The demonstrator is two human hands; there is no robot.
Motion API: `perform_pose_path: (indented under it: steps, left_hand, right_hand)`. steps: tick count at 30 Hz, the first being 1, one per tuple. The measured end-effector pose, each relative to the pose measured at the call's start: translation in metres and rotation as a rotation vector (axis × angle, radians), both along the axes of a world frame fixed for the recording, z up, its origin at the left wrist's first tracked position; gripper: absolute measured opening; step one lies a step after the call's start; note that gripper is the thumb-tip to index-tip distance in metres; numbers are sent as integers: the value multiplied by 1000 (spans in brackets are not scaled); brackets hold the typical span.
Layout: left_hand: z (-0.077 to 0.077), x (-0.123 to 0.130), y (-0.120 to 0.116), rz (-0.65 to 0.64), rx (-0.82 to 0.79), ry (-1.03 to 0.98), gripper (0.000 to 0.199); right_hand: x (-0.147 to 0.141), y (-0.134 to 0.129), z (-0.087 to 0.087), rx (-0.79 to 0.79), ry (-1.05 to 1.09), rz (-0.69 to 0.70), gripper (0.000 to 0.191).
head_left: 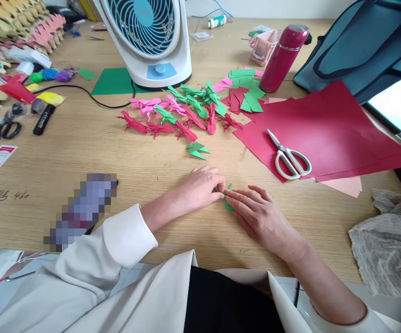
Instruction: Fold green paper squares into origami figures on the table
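Observation:
A small folded green paper piece [228, 204] lies on the wooden table between my two hands. My left hand [205, 186] has its fingers curled and pinches the paper's left end. Over the right side of the same paper, my right hand [256, 215] rests with fingers extended, their tips touching it; my fingers hide part of the fold. Just beyond my hands sits another green folded piece [197, 150]. Farther back is a cluster of folded paper figures in red [185, 132], pink [147, 105] and green [195, 102].
Silver scissors [288, 159] lie on red sheets [328, 134] at right. A fan [159, 51], a red bottle [283, 60] and a blue bag [353, 51] stand behind. Black-handled scissors [3, 129], a marker [44, 120] and a blurred object [84, 208] are left; a cloth [385, 240] hangs right.

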State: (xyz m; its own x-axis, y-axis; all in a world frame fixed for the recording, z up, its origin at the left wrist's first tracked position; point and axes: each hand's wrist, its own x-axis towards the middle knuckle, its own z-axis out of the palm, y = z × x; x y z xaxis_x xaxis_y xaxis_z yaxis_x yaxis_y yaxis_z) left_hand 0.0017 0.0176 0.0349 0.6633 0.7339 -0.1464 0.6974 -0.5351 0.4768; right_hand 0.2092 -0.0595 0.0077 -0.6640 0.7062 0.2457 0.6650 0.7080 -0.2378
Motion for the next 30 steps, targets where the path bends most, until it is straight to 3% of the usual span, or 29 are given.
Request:
perform_pose_path:
  steps: [11, 21, 26, 30]
  left_hand:
    - [-1, -2, 1, -6, -25, -17, 2]
    - [12, 6, 5, -22, -64, 70, 9]
    - [8, 5, 2, -79, -21, 47, 6]
    - [4, -2, -11, -118, 123, 26, 9]
  right_hand:
    - [4, -3, -5, 66, -44, 43, 30]
    - [3, -4, -1, 49, -66, 43, 24]
    - [3, -3, -1, 47, -48, 36, 25]
    - [2, -3, 0, 33, -36, 37, 26]
